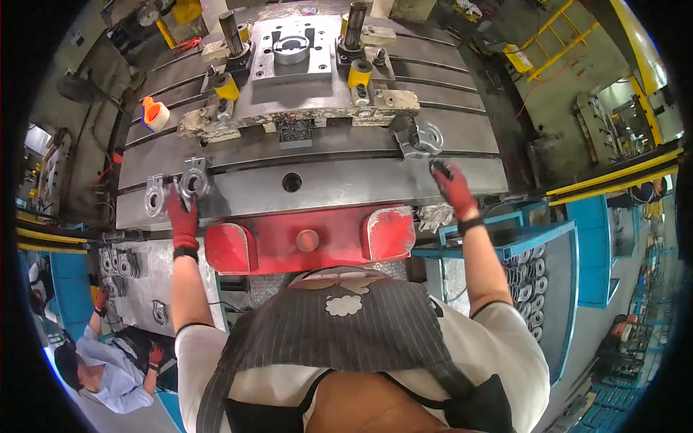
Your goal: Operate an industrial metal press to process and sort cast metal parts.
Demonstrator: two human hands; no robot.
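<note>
Red gloves (183, 218) flank the centre; castings (191, 174) at left are silver-grey, the lower-centre apron (317, 339) dark with pale pinstripes (plus one white cloud (344, 306)).

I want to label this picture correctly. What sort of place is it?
Probably a metalworking factory. I see a heavy grooved metal table, a blue rack holding many similar metal parts, and a co-worker nearby.

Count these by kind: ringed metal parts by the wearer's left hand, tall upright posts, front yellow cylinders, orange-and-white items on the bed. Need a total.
Ringed metal parts by left hand: 2
Tall upright posts: 2
Front yellow cylinders: 2
Orange-and-white item: 1
Total: 7
</note>
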